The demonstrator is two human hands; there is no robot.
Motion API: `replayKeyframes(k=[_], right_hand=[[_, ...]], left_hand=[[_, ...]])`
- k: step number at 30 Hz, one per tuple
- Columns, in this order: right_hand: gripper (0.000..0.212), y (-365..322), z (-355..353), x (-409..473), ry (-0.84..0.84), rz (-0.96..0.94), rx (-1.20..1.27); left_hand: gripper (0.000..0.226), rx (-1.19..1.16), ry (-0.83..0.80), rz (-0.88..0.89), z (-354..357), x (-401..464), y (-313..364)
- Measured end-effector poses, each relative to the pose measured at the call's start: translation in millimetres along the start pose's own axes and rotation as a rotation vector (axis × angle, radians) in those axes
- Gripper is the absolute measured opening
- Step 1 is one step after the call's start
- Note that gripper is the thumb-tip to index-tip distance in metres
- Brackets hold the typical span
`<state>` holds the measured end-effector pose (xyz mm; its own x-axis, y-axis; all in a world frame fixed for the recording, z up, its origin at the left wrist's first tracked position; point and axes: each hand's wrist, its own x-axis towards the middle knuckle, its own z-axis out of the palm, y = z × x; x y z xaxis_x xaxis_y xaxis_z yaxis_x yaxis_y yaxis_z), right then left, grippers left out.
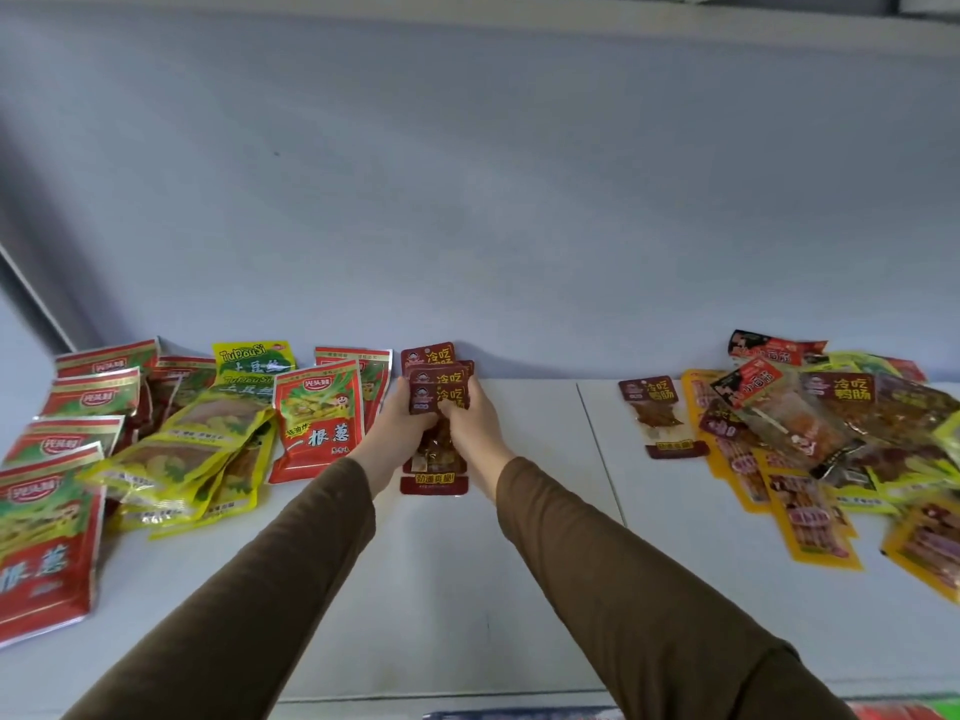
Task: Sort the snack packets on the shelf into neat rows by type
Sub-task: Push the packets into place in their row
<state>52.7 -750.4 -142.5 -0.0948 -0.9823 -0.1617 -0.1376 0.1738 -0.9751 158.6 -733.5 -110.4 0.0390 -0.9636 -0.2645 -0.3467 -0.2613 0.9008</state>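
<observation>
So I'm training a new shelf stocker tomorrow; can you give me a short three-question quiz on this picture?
1. True or false: both hands grip the dark red packets at the shelf's middle.
2. Which packets lie furthest left? A) red and green packets B) orange packets C) black packets
3. Fill in: one dark red packet lies alone just ____ of the mixed pile.

Key: 1 true; 2 A; 3 left

Open shelf lane, piles on both flanks
Bare shelf (540,449) lies right of the dark-red stack (435,407); red-and-yellow packets (171,433) crowd its left, a mixed heap (831,439) farther right.
</observation>
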Motion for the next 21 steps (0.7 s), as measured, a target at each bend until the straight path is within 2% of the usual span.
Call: replayKeyframes(k=[3, 8, 14, 19, 21], right_hand=[[0.048, -1.5, -5.0, 1.0, -0.014, -0.013, 0.025], [0.04, -3.2, -13.8, -5.0, -0.047, 0.002, 0.139], [0.044, -7.2, -15.2, -18.9, -0.154, 0.057, 0.227], [0.027, -11.7, -28.6, -31.7, -0.137, 0.042, 0.255], [0.029, -14.8, -36.2, -40.2, -0.112, 0.001, 0.224]], left_hand=[[0.045, -0.028, 0.024, 0.017, -0.8, -1.3, 1.4], [0.061, -0.036, 0.078, 0.09, -0.4, -6.9, 4.6], [0.068, -0.003, 0.073, 0.057, -1.1, -7.0, 0.8], [0.063, 0.012, 0.095, 0.083, -1.9, -12.2, 0.2], [0.063, 0.044, 0.12, 0.117, -0.6, -15.6, 2.0]])
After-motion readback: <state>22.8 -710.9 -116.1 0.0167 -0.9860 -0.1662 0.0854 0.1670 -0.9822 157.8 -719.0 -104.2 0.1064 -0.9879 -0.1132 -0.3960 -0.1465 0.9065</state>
